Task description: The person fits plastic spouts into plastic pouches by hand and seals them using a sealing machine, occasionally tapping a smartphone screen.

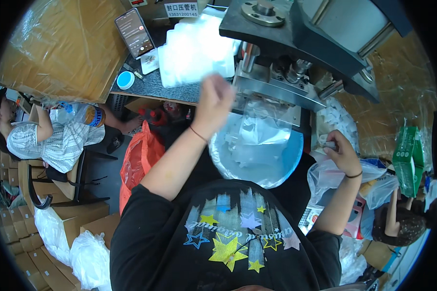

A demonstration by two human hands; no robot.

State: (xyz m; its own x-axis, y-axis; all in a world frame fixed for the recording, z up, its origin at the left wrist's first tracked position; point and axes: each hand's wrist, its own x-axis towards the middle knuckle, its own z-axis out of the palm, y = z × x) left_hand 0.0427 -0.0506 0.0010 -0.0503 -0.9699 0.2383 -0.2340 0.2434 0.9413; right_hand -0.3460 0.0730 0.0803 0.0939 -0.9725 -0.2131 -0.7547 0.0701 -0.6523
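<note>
My left hand (216,104) is smeared by motion at the front edge of a stack of clear, flat plastic pouches (192,53). Its fingers look curled, but whether they hold anything does not show. To the right, my right hand (344,154) pinches a small pale piece (330,144) beside the press machine. Clear plastic film (260,121) hangs from the front of the press (277,82). Below it, a round blue basin (297,155) with a whitish lining stands in front of me and holds clear plastic.
A phone (134,33) and a round tub with a blue top (126,80) are on the dark worktop. Large cardboard boxes (58,48) flank it. A red bag (138,160) stands left of my legs. One person (58,136) sits at left, another (400,223) at right.
</note>
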